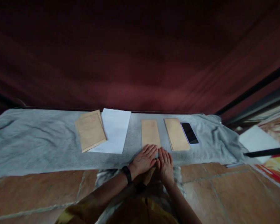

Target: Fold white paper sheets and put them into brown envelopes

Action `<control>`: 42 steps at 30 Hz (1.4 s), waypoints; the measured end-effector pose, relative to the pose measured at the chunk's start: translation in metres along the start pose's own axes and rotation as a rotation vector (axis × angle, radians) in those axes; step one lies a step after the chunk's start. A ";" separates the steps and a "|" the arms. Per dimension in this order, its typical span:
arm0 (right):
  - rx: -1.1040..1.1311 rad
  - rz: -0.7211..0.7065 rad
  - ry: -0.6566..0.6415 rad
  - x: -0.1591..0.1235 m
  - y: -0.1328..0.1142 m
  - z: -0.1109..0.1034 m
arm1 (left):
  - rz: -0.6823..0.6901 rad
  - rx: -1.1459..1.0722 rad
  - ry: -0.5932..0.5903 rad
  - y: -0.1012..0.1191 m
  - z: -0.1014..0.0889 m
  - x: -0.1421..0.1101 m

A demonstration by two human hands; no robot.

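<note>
Touching envelope [150, 132] edge perhaps, hands [144, 160] [166, 164], open cloth [134, 133]

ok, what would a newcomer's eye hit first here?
Probably the bright white paper, left of centre on the grey cloth, partly covered by brown envelopes. Then the left hand and right hand, palms down, at the near end of the middle brown envelope. The dark phone stands out farther right on the cloth.

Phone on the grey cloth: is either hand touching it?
No, the left hand and right hand are at the near end of the middle brown paper, with the phone lying apart from both.
</note>
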State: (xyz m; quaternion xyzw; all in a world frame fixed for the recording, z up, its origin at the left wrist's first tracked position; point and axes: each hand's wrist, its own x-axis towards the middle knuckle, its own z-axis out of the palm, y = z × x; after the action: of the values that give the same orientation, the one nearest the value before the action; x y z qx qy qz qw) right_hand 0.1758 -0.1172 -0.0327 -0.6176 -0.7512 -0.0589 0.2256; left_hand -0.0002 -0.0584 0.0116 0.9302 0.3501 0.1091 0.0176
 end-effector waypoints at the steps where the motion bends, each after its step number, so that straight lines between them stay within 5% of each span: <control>1: 0.000 0.000 0.003 0.001 0.000 -0.001 | -0.006 -0.007 0.003 0.000 0.000 -0.001; 8: -0.013 0.005 0.008 0.003 -0.005 -0.004 | -0.062 -0.042 0.001 0.000 0.004 0.008; 25: -0.015 0.043 -0.076 0.007 -0.007 -0.008 | -0.240 -0.046 0.078 -0.061 0.041 0.120; 42: 0.051 0.114 -0.015 0.012 -0.015 -0.010 | -0.287 -0.041 0.011 -0.075 0.043 0.147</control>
State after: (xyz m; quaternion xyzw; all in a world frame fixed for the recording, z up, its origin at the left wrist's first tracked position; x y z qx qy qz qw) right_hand 0.1626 -0.1133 -0.0158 -0.6540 -0.7177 -0.0221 0.2384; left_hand 0.0680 0.0967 -0.0106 0.8694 0.4773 0.1175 0.0500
